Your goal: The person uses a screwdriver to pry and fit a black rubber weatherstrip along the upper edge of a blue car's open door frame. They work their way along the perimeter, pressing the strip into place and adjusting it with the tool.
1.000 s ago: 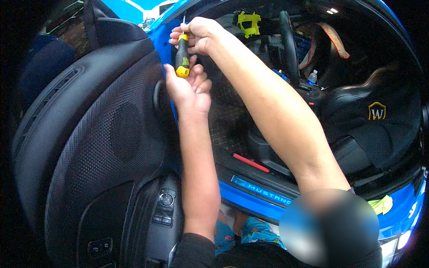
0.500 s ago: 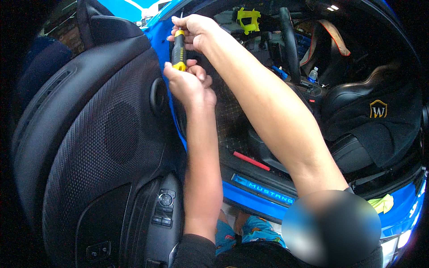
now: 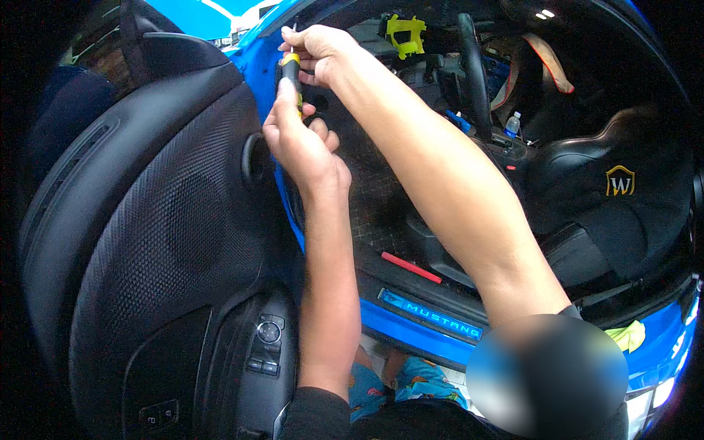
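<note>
A black and yellow screwdriver (image 3: pixel 291 71) points away from me at the front edge of the car's door opening. My left hand (image 3: pixel 301 143) is closed round its handle, with the thumb lying along the side. Farther up, the fingers of my right hand (image 3: pixel 323 55) pinch the thin metal shaft. The tip lies close to the blue door frame (image 3: pixel 258 70); what it touches there cannot be made out.
On the left the black door panel (image 3: pixel 169 198) stands open. A red bar (image 3: pixel 411 268) lies by the lit sill plate (image 3: pixel 430 314). Inside are a steering wheel (image 3: pixel 475 77), yellow-green tape (image 3: pixel 405 37), a water bottle (image 3: pixel 512 125) and a covered seat (image 3: pixel 594 220). A yellow-green cloth (image 3: pixel 627 336) hangs at the right.
My left hand has shifted its hold from the butt of the screwdriver farther up the handle, and its thumb now covers part of it. My right hand stays nearly in place.
</note>
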Demonstrator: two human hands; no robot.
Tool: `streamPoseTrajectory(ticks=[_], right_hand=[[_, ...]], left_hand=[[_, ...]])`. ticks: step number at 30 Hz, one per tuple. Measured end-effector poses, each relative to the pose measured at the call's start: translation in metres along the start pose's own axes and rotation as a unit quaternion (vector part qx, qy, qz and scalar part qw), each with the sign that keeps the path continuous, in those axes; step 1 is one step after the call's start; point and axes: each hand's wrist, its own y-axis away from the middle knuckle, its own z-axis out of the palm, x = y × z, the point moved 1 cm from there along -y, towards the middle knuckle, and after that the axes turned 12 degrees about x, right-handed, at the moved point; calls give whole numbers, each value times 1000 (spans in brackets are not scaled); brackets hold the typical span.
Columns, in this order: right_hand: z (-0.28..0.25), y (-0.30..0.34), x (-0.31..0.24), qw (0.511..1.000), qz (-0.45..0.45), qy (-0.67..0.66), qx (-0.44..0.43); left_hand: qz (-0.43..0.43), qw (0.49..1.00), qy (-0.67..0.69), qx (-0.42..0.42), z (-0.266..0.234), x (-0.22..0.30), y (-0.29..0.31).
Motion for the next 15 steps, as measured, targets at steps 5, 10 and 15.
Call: streamPoseTrajectory(ticks=[5,10,15], right_hand=[[2,0,1,999,-13,-1,32],[4,3,10,999,-32,-1,23],[-4,14,7,997,-33,-22,-67]], left_hand=[[66,995,-42,54,1,-17,-3],[-191,980,55,8,-4,-13,-22],[-293,934,138,-150,-14,-7,-30]])
